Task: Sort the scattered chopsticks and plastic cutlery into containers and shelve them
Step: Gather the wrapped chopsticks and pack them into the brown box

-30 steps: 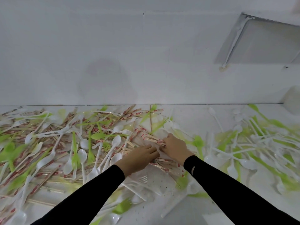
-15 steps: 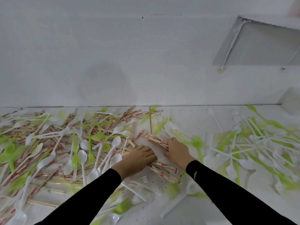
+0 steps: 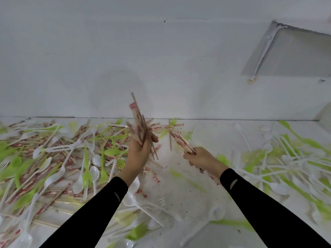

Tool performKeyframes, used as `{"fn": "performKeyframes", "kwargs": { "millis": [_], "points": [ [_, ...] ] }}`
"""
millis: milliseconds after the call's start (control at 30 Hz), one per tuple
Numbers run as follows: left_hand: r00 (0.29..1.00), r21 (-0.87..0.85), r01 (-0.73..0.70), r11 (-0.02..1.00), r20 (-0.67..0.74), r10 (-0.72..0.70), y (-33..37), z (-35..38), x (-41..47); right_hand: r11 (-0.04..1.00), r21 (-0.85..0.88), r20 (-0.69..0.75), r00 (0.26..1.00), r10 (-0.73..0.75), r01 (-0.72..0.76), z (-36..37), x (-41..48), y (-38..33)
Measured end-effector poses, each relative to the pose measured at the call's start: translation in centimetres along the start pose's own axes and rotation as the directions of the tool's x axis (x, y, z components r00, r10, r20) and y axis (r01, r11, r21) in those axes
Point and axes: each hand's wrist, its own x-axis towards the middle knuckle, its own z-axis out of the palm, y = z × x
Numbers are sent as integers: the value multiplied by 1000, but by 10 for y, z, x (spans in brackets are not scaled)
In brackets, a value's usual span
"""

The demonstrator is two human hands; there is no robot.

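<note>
Desk: Chopsticks in both fists. What exactly is held?

Field: The left hand [image 3: 138, 153] is clenched round an upright sheaf of paper-sleeved chopsticks [image 3: 137, 120]. Tips fan out above the knuckles and butt ends poke unevenly below the fist. The right hand [image 3: 204, 159] grasps a second sheaf [image 3: 180, 141], which slants up and away from its thumb toward the left fist. The two sheaves are near each other but apart, and both are lifted off the white tabletop [image 3: 188, 190].

Desk: What could go wrong?

Field: Spillage, most likely. The upright sheaf looks loose and splayed, and a few sticks hang lower than the rest beneath the palm. A slackened hold, or a knock when the sheaves are brought together, could drop them back into the litter. White plastic spoons [image 3: 94, 173] and green plastic forks [image 3: 103, 174] lie outward of the left wrist, and more cutlery lies outward of the right. No container is plainly in view.

Desk: Any branding?

Field: Red print runs along the sleeves, but motion blur leaves it unreadable. No other lettering shows.
</note>
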Motion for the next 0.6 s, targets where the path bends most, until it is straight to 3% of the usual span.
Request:
{"fn": "performKeyframes", "kwargs": {
  "millis": [100, 300, 500, 600],
  "points": [
    [999, -54, 6, 998, -31, -8, 2, -1, -5, 999, -27, -58, 998, -24, 22, 13, 9, -14],
    [979, -20, 193, 981, -55, -194, -23, 4, -25, 989, -145, -169, 985, -44, 19, 43, 38, -36],
    [956, 69, 292, 954, 6, -293, -44, -1, -32, 877, -478, -275, 956, -98, -47, 66, 68, -30],
    [939, 103, 327, 939, 71, -335, -50, -4, -34, 828, -559, -297, 943, -148, -46, 70, 71, -27]
  ]
}}
